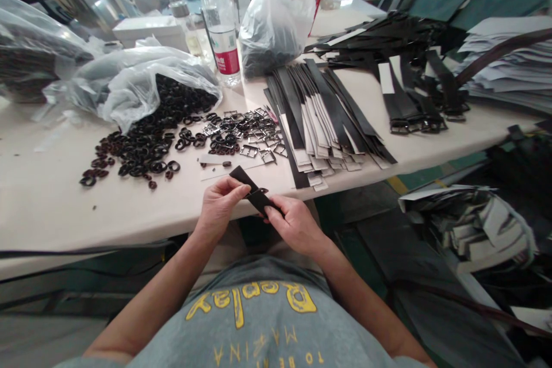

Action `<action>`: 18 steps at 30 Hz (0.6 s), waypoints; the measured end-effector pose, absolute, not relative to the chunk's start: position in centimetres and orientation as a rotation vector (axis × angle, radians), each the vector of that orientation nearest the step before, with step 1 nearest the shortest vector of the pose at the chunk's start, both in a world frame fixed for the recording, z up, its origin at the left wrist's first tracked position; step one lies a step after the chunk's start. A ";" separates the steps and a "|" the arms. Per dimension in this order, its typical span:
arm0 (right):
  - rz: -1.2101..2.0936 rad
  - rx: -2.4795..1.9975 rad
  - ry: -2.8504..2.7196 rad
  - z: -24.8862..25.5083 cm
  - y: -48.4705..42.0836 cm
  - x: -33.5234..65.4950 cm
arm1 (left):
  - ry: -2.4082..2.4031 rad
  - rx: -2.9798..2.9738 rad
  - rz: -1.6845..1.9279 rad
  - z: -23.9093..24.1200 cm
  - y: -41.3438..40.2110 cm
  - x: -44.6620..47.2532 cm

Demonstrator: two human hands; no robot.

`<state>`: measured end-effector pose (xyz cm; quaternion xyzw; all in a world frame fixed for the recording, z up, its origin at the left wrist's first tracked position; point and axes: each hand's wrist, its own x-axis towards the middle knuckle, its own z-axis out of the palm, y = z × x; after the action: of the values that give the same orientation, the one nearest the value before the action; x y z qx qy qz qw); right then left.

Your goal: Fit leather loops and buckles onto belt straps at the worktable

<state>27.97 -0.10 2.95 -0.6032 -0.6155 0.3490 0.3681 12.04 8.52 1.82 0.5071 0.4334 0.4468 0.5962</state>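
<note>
Just over the table's front edge, a black belt strap (242, 177) slants between my two hands. My left hand (221, 200) pinches it near its upper end, thumb on top. Lower down, my right hand (293, 219) is closed around the strap, thumb pressed along it. A small dark loop (261, 190) shows on the strap between the hands; its details are too small to tell. Beyond my hands lie metal buckles (267, 155) in a loose heap. To their left spreads a pile of black and brown belt loops (142, 149).
Straps with white ends (319, 126) are stacked right of the buckles. A water bottle (222, 40) and a plastic bag (276, 17) stand behind. Buckled straps (409, 98) lie at the right, beside stacked sheets (509, 57). A bin of scraps (474, 224) sits below.
</note>
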 end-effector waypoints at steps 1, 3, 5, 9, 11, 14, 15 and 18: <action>0.883 -1.534 -1.566 2.9 -0.1 27.9 | 0.986 1.164 1.020 1.7 8.4 12.1; 0.843 -1.508 -1.528 2.7 0.0 27.7 | 0.932 1.119 0.973 1.5 8.0 12.4; 0.823 -1.484 -1.479 2.5 0.2 27.4 | 0.889 1.071 0.958 1.3 7.5 12.8; 0.860 -1.388 -1.374 2.3 0.2 26.9 | 0.884 1.049 1.075 1.2 7.1 13.5; 0.920 -1.331 -1.296 2.2 0.1 26.7 | 0.886 1.041 1.134 1.2 7.1 13.7; 0.975 -1.290 -1.201 1.9 -0.1 26.5 | 0.841 0.994 1.182 1.4 7.2 14.0; 0.974 -1.289 -1.190 1.9 -0.2 26.4 | 0.818 0.969 1.184 1.4 7.2 14.1; 0.968 -1.280 -1.176 1.7 -0.3 26.3 | 0.791 0.871 1.138 1.5 7.0 14.0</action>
<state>26.26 -0.27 1.69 -0.5394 -0.4959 0.4080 0.5447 14.01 7.04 1.48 0.3884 0.3529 0.5075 0.6834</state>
